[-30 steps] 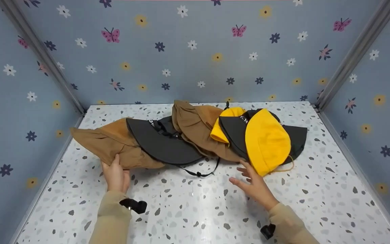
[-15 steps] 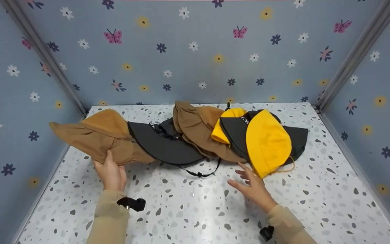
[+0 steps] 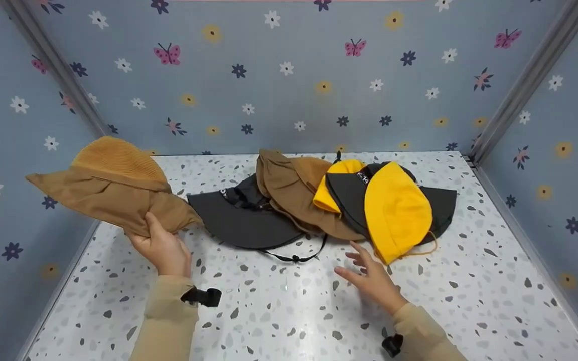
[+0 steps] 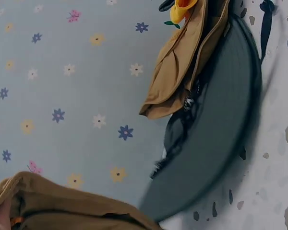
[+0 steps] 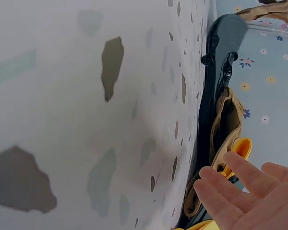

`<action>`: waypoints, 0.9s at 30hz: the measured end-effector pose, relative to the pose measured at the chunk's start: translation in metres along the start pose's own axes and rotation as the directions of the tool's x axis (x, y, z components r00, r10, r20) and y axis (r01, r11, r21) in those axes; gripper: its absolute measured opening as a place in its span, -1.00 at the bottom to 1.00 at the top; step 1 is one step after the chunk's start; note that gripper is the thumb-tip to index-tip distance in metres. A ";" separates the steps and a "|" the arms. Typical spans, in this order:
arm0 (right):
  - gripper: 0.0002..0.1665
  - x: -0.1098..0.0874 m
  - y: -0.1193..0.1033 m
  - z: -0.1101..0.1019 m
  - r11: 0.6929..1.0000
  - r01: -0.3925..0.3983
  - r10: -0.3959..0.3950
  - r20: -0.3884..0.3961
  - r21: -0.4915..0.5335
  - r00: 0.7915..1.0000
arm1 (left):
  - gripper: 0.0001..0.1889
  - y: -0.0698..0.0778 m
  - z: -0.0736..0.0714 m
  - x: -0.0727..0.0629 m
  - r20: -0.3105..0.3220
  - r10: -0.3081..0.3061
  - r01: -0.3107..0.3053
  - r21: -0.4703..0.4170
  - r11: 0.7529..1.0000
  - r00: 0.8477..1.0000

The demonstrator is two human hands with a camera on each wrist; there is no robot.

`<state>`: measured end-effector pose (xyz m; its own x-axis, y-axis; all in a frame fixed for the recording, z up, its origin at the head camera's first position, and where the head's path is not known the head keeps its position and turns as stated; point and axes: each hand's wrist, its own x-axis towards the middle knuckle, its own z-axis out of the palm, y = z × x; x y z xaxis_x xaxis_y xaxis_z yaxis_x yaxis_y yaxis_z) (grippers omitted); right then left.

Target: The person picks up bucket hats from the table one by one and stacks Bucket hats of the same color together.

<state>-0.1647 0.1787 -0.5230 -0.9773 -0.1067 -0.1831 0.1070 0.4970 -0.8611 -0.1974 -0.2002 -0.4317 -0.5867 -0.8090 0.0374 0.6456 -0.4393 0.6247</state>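
I had a brown hat [image 3: 108, 190] up off the speckled table [image 3: 269, 311], out to my left, its ribbed tan crown upward and its soft brim spreading wide. My left hand [image 3: 163, 250] pinched that brim, thumb laid over the front and fingers tucked behind. The head view gave me the crown's ribbing; the left wrist camera looked instead along the brim's folded edge and caught a bit of orange inside. The brim's right tip overlapped a black-brimmed hat [image 3: 249, 220], though from these angles I couldn't fairly say whether the two touched.

That black hat lay on the table with its cord [image 3: 296, 258] looped out toward me, its crown partly covered by a second brown hat [image 3: 314, 210]. Only the right wrist camera looked into the second brown hat's dark hollow. Further right, a yellow hat [image 3: 399, 210] lay tilted over another black hat [image 3: 346, 195], with more yellow cloth [image 3: 324, 195] behind. Both black hats carried short white lettering, too small for me to read.

My right hand [image 3: 372, 281] had hold of nothing; its fingers were loosely spread, just beside the second brown hat's near edge. Behind everything stood the blue wall [image 3: 269, 50], printed with flowers and butterflies.
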 end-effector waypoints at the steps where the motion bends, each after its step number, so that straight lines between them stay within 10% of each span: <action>1: 0.05 0.000 0.000 0.001 1.000 0.003 -0.003 0.001 -0.001 1.000 | -0.64 0.000 0.002 -0.001 -0.012 0.019 -0.019 -0.017 1.000 1.000; 5: 0.05 0.001 -0.003 0.004 1.000 0.024 -0.024 0.007 -0.010 1.000 | -0.62 0.000 0.007 -0.007 -0.032 0.028 -0.031 -0.078 0.996 0.999; 12: 0.04 0.004 -0.012 0.014 0.999 0.050 -0.050 0.026 0.002 0.998 | -0.45 -0.004 0.006 -0.016 0.027 -0.120 0.122 -0.148 0.981 0.992; 27: -0.03 0.017 -0.027 0.020 0.992 0.002 -0.009 0.053 0.128 0.999 | -0.51 -0.001 0.009 -0.040 0.102 -0.344 0.359 -0.285 0.889 0.933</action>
<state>-0.1804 0.1464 -0.5120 -0.9671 -0.1569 -0.2002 0.1274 0.3824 -0.9152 -0.1794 -0.1635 -0.4267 -0.8196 -0.5639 -0.1007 0.5025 -0.7922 0.3462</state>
